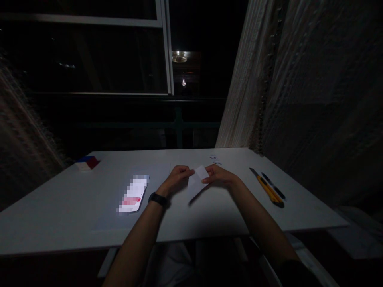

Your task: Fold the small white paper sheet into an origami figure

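Both my hands hold a small white piece of paper (197, 181) above the middle of the white table (74, 207). My left hand (178, 177), with a dark watch on its wrist, pinches the paper's left edge with its fingers curled. Pinching the right edge is my right hand (220, 176). The paper is tilted and casts a shadow on the table below it.
A lit phone (134, 194) lies left of my hands. At the back left corner sits a coloured cube (86, 162). A yellow utility knife (267, 188) and a dark pen (273, 185) lie at the right. Small paper scraps (216, 160) rest behind. A curtain hangs at the right; a dark window is beyond.
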Demonstrator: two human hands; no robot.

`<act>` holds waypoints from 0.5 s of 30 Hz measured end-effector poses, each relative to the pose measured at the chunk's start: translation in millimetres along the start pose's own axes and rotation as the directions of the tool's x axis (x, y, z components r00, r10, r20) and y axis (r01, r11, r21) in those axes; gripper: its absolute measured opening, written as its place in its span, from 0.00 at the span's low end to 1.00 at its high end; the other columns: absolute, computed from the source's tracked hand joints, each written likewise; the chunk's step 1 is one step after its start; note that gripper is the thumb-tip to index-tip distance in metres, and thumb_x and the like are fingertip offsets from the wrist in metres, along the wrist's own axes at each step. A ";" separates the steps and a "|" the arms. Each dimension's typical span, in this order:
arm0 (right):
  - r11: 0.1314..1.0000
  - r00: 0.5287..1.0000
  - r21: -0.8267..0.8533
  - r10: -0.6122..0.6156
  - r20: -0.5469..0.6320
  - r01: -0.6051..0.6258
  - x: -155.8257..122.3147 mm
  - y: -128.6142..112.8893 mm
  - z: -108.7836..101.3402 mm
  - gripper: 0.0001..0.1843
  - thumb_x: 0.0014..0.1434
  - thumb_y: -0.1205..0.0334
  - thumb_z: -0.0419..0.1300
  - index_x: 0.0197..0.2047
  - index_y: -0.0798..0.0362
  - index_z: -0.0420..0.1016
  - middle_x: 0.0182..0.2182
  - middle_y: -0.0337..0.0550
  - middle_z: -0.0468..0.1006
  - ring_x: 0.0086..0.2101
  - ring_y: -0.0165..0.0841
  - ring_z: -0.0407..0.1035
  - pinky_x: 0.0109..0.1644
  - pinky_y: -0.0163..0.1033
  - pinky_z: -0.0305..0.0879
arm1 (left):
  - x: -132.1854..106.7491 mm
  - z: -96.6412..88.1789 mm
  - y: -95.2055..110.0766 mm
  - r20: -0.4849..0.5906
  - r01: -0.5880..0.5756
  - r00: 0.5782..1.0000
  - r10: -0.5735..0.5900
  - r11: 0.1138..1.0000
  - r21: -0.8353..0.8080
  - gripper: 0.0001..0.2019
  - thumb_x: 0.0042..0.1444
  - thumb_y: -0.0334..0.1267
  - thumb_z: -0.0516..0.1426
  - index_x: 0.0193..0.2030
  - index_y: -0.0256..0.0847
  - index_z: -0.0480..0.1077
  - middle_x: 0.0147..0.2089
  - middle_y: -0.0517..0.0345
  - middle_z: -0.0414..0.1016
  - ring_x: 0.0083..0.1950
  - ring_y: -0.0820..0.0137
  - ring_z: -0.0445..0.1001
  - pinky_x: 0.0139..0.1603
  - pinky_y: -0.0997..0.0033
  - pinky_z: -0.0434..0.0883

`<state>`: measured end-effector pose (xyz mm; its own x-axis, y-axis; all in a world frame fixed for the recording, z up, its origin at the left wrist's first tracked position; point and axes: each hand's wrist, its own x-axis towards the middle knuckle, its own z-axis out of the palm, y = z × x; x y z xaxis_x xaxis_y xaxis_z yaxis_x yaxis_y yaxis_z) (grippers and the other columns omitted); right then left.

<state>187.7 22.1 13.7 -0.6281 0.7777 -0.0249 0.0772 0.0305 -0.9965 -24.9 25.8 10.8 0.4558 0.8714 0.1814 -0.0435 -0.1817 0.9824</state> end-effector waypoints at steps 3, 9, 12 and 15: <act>1.000 1.000 -0.003 -0.001 0.001 0.001 -0.6 -0.5 -0.7 0.26 0.38 0.63 0.69 0.43 0.61 0.73 0.31 0.46 0.78 0.30 0.34 0.72 0.34 0.38 0.69 | 0.1 0.5 -0.3 0.005 0.013 1.000 -0.013 1.000 0.003 0.19 0.43 0.48 0.60 0.17 0.37 0.60 0.18 0.66 0.56 0.21 0.79 0.54 0.24 0.75 0.49; 1.000 1.000 0.009 -0.004 -0.025 0.005 -1.1 -3.2 -0.2 0.24 0.38 0.64 0.69 0.42 0.60 0.74 0.29 0.44 0.78 0.28 0.33 0.72 0.32 0.37 0.69 | 0.4 -1.1 -1.1 0.020 0.019 1.000 -0.019 1.000 0.002 0.19 0.45 0.49 0.60 0.18 0.36 0.60 0.18 0.66 0.56 0.21 0.80 0.54 0.23 0.75 0.49; 1.000 0.996 0.014 -0.011 -0.088 0.013 -2.0 -5.5 -0.5 0.25 0.38 0.63 0.69 0.42 0.60 0.74 0.28 0.44 0.78 0.27 0.33 0.72 0.31 0.36 0.69 | -0.4 -1.8 -0.9 0.045 0.049 0.998 -0.047 0.998 -0.041 0.18 0.45 0.48 0.60 0.19 0.36 0.61 0.19 0.66 0.57 0.21 0.80 0.54 0.23 0.76 0.50; 1.000 0.990 0.009 -0.018 -0.138 0.019 -3.2 -8.2 0.0 0.25 0.38 0.62 0.69 0.42 0.61 0.74 0.28 0.45 0.78 0.27 0.33 0.72 0.30 0.36 0.69 | -0.2 -2.3 0.2 0.037 0.063 0.997 -0.061 0.996 -0.061 0.17 0.44 0.47 0.61 0.20 0.36 0.62 0.19 0.65 0.59 0.21 0.79 0.56 0.24 0.76 0.52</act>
<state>189.1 19.3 21.9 -0.5168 0.8561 0.0040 0.0579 0.0397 -0.9975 -27.0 26.6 11.1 0.4905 0.8632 0.1198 -0.0686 -0.0988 0.9927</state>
